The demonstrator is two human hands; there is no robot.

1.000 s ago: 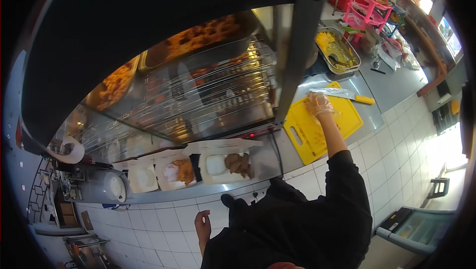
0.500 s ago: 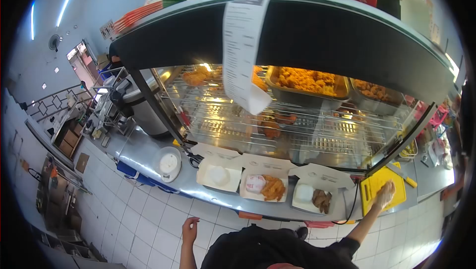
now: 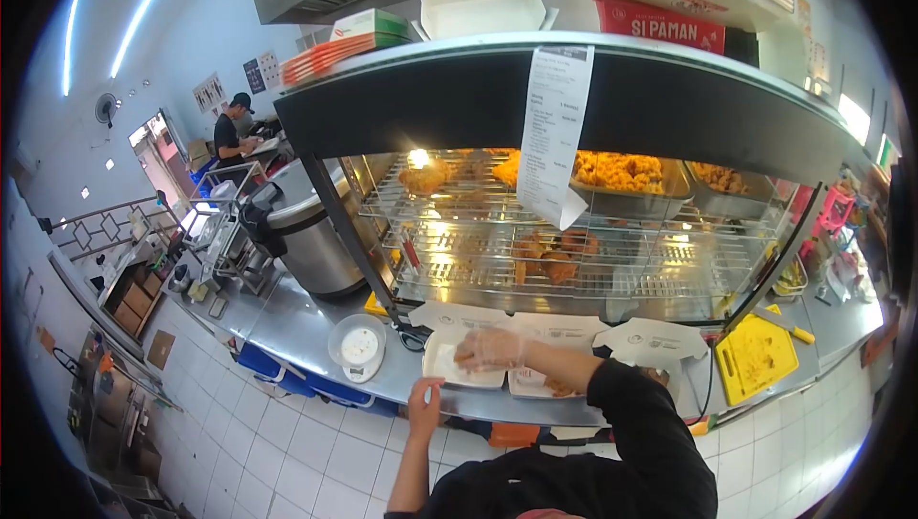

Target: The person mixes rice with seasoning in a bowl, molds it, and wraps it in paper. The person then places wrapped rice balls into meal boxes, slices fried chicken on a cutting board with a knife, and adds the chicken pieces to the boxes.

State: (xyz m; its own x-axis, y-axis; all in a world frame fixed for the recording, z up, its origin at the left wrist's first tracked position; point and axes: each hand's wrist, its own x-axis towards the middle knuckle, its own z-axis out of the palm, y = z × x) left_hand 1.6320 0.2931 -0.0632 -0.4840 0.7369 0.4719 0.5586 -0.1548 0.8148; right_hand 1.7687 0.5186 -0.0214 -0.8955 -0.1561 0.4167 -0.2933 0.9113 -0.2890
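Observation:
My right hand (image 3: pixel 492 349), in a clear plastic glove, is over the leftmost open white box (image 3: pixel 442 372). Its fingers are closed and point down into the box; a small brownish bit shows at the fingertips, too small to name. My left hand (image 3: pixel 425 404) is bare, just in front of that box, with its fingers curled and nothing in them. My right forearm passes over the middle box (image 3: pixel 526 383), where some fried food is partly visible. The third box (image 3: pixel 650 337) is partly hidden by my sleeve.
A round white container (image 3: pixel 359 342) stands left of the boxes. A yellow cutting board (image 3: pixel 755 358) and a knife (image 3: pixel 784 324) lie at the right. Behind the boxes is a lit food warmer (image 3: pixel 545 280) with a hanging receipt (image 3: pixel 555 127). A person (image 3: pixel 229 137) stands at the back left.
My right hand has moved left from the cutting board to the leftmost box. My left hand has risen toward the counter. The view has swung left, bringing the other person into sight.

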